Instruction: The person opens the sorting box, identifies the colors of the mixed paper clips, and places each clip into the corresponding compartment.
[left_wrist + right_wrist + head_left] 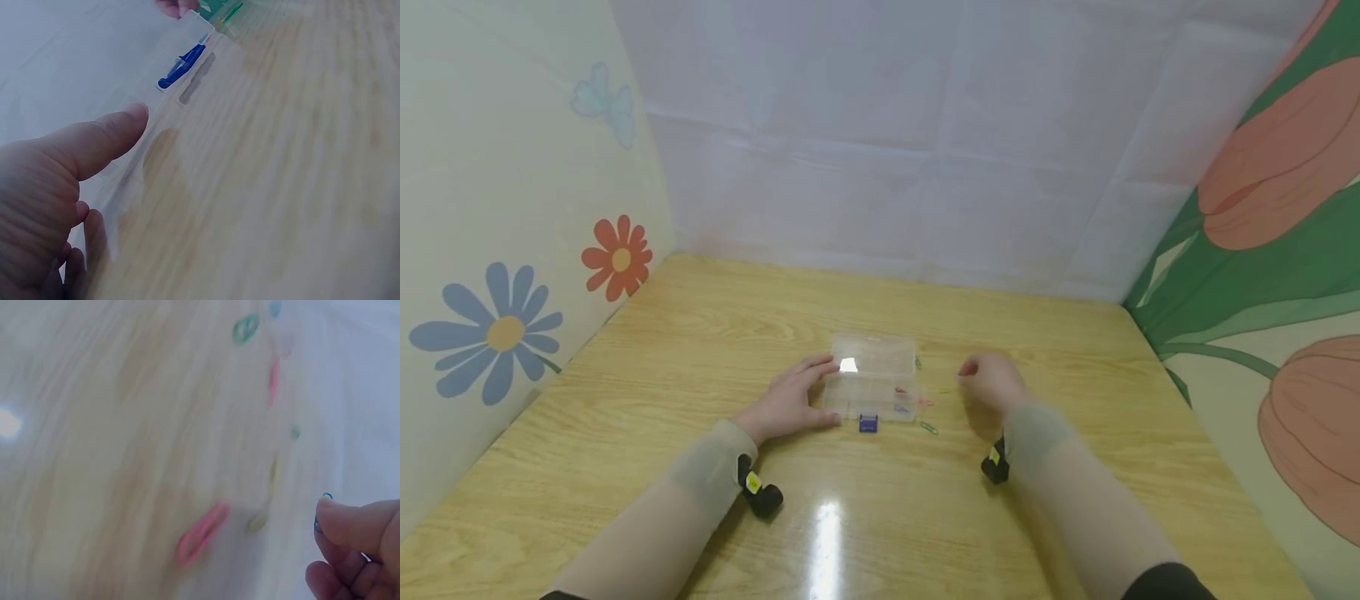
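Observation:
A clear plastic box (874,398) lies on the table with its lid (880,354) laid back and a blue latch (868,424) at its front. Red and blue pieces show inside its right end. My left hand (790,400) rests against the box's left end, fingers spread, thumb by the front corner. To the right of the box, my right hand (992,379) pinches a small blue paper clip (327,496) between thumb and fingers, above the table. A pink paper clip (203,532) and a yellow one (256,522) lie close by in the right wrist view.
More loose paper clips lie right of the box, among them a green clip (929,427) near its front corner and another green clip (918,363) beside the lid. A white sheet (880,167) hangs behind the wooden table (910,533); flowered panels flank both sides.

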Demonstrator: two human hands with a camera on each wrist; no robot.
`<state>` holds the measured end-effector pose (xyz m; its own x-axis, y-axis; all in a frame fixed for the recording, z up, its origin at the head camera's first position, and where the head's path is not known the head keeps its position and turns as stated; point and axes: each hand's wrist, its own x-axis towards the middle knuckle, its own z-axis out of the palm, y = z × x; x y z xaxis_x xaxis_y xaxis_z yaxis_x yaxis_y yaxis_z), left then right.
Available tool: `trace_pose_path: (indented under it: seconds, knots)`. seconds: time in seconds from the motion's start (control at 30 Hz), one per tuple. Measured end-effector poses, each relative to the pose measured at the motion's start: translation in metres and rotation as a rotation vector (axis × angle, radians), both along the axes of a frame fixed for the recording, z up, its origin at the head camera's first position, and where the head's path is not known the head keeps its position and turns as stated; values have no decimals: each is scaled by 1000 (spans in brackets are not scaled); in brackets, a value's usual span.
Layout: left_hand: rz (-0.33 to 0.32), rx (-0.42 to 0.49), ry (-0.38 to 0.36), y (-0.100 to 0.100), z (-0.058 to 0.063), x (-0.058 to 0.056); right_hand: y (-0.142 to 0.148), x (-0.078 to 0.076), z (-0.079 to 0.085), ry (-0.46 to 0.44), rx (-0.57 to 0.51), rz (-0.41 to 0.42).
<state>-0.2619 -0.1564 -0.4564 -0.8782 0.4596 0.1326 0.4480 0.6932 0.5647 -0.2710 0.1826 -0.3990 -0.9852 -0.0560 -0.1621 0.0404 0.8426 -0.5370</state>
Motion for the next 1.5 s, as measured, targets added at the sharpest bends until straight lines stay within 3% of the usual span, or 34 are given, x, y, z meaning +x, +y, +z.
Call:
trace_pose_path:
  seconds: [0.27,0.43,0.57,0.83,1.5]
  knots:
    - [-1,-5,10,0,0,0,-45,10,12,55,-45,106]
    - [-2,-2,14,0,0,-1,-64,19,13,69,0,238]
    - [-4,-3,17,-1,-1,-1,-71,23,10,68,15,290]
    - [-3,-5,19,-1,-2,-2,-76,25,-2,98,47,290]
    - [1,0,16,-1,-1,-1,-77,25,-7,83,48,283]
